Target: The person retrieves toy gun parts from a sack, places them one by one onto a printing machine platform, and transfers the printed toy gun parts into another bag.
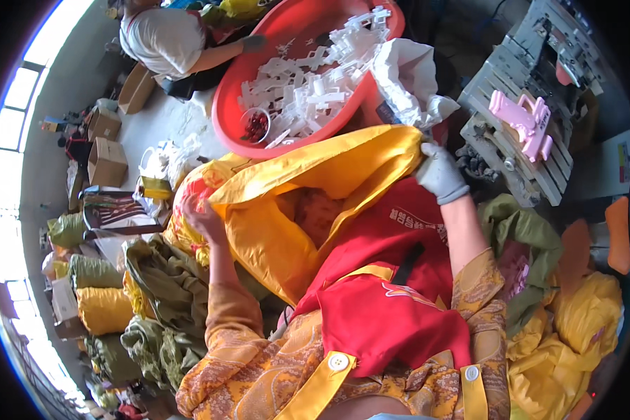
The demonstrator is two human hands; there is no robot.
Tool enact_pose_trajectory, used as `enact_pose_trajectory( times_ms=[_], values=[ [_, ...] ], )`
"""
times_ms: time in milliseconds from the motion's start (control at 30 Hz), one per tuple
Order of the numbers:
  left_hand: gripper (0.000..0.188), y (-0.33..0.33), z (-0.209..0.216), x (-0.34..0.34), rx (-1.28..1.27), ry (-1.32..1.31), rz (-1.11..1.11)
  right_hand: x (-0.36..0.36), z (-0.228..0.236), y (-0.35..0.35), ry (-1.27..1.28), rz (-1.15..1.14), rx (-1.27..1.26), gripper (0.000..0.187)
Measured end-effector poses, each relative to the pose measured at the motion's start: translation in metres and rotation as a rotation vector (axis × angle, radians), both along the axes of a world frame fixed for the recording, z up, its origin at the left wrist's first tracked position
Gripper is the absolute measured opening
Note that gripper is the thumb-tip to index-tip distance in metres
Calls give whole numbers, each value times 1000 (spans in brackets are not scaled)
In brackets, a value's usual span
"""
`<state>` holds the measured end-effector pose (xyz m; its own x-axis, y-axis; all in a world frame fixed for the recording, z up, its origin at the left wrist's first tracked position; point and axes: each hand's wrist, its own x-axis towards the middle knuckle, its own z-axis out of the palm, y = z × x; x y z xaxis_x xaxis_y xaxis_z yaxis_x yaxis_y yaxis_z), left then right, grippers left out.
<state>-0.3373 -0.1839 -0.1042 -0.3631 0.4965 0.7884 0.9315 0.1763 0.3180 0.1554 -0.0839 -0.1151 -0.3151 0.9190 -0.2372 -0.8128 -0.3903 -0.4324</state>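
A large yellow woven sack is stretched wide in front of my red apron, its mouth gaping toward me. My right hand, in a pale glove, grips the sack's rim at the far right corner. At the left end of the rim is my bare left hand, its fingers bent and closed on the edge of the cloth. Reddish print shows through inside the mouth; the bottom of the sack is hidden.
Beyond the sack stands a big red tub heaped with white plastic parts and a small cup of dark red bits. A white sack leans beside it. Pink moulded parts lie on a slatted stand. A co-worker reaches toward the tub.
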Motion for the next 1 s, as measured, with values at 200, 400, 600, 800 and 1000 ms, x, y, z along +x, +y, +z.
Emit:
enact_pose_trajectory(
  times_ms=[200,400,600,800,1000],
  values=[
    [42,35,-43,135,-779,381,-660,-72,110,-98,-310,323,221,35],
    [42,100,-32,107,-1730,-65,-266,-10,164,-128,-292,762,341,35],
    [43,120,5,128,-2079,-490,-619,17,92,-16,-1172,-288,173,32],
    [32,98,42,61,-1509,-1078,-491,-98,92,-67,-1709,-186,1235,54],
    [21,121,47,46,-1647,-783,-1307,-140,33,-27,-1895,463,985,64]
  ],
)
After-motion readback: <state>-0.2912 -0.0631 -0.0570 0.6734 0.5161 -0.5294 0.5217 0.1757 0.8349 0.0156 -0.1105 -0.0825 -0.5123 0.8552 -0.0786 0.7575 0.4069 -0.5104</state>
